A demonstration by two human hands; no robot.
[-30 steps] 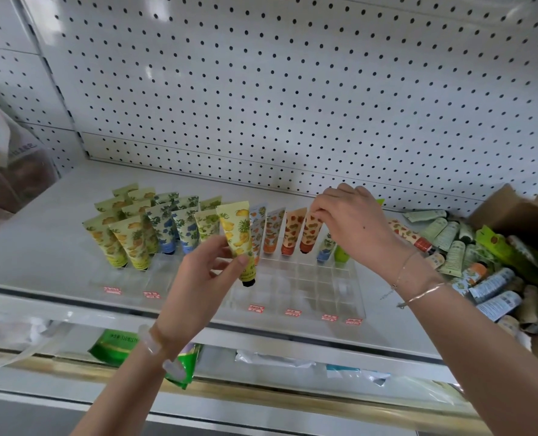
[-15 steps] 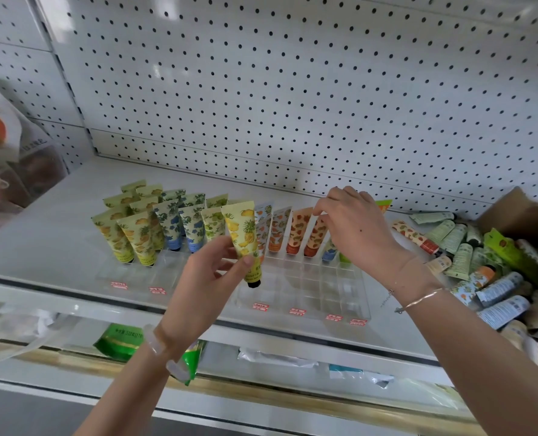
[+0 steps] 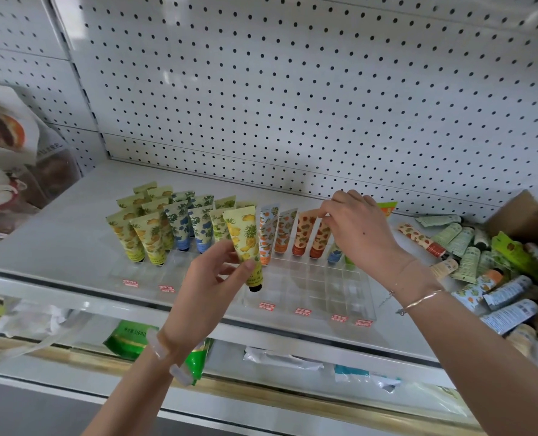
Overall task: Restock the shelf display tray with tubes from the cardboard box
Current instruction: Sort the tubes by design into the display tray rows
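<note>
- Weight looks slight: the yellow tube (image 3: 244,237) seems soft-walled and glossy, likely slippery, so the flat crimped end or the lower body near the cap is the safest place to pinch.
- It hangs upright, cap down, over the front cells of the tray (image 3: 311,297), not yet seated.
- Reaching up from below, the left hand (image 3: 211,278) has thumb and fingers clamped on its lower half.
- With wrist bent down, the right hand (image 3: 363,237) pinches the top edge of an orange tube (image 3: 319,239) standing in the tray.
- On the right lie the cardboard box (image 3: 525,220) and loose tubes (image 3: 469,256).
</note>
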